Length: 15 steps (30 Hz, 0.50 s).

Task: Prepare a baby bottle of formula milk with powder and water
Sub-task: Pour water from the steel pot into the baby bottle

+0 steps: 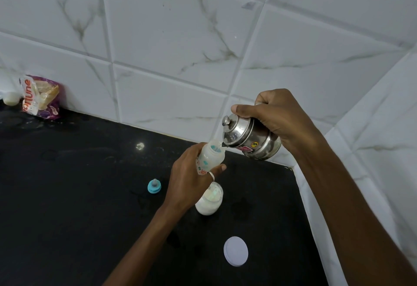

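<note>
My left hand (189, 174) grips a small clear baby bottle (211, 157) with printed marks, held open-mouthed and tilted above the black counter. My right hand (274, 115) holds a small steel pot (250, 137) with a knobbed lid, tipped so its spout touches the bottle's mouth. Below the left hand stands an open glass jar (208, 202) of white powder. The blue teat cap (154, 186) lies on the counter to the left. The jar's white lid (235, 250) lies flat nearer to me.
The black counter (79, 184) meets a white marble-tiled wall (180, 48) behind and on the right. A crumpled snack packet (41, 97) and a small white object (10, 98) sit at the far left by the wall.
</note>
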{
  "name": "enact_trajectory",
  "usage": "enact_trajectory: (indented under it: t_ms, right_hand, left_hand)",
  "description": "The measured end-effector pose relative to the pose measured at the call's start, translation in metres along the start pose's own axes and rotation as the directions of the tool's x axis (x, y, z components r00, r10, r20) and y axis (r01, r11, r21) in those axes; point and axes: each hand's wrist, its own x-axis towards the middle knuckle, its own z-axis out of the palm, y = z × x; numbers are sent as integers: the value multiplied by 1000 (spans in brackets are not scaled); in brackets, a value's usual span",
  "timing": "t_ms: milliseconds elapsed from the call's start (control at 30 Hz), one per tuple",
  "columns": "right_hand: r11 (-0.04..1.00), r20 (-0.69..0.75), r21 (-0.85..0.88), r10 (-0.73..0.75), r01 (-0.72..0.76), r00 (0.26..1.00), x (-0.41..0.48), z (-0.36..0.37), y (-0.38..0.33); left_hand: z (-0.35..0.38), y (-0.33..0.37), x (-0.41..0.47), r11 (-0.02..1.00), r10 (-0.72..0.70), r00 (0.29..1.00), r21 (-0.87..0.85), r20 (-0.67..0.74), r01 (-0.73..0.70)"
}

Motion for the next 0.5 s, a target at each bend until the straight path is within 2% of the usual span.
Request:
enact_trajectory:
  t_ms: [500]
  right_hand:
    - [1000,-8,27,9,-9,1000,-5,-3,3]
  left_hand:
    - [1,3,-3,1000,12,1000,2,11,-12]
